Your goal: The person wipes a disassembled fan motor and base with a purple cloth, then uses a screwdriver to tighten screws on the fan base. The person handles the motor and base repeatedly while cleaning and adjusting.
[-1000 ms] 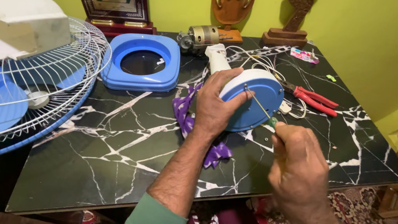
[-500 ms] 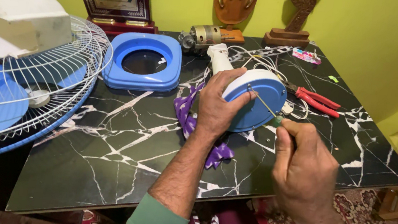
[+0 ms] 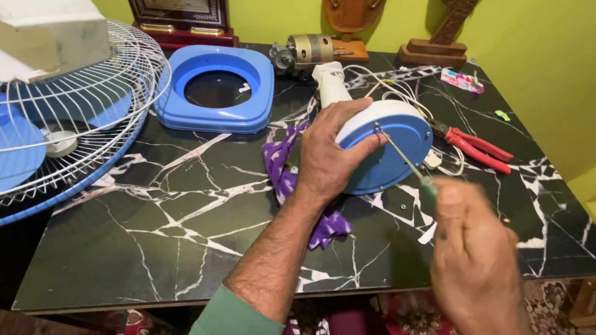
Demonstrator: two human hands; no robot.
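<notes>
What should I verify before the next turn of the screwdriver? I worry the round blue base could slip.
1. Left hand grips the round blue base: ok.
2. Screwdriver tip meets the base face: ok.
3. Right hand holds the handle firmly: cannot tell, blurred.
4. Purple cloth sits under the base: ok.
5. Red pliers lie apart from the hands: ok.

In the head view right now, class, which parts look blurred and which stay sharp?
Head view: the right hand is smeared by motion blur; the left hand, the round blue fan base and the red pliers are sharp; the marble table shows soft glare.
</notes>
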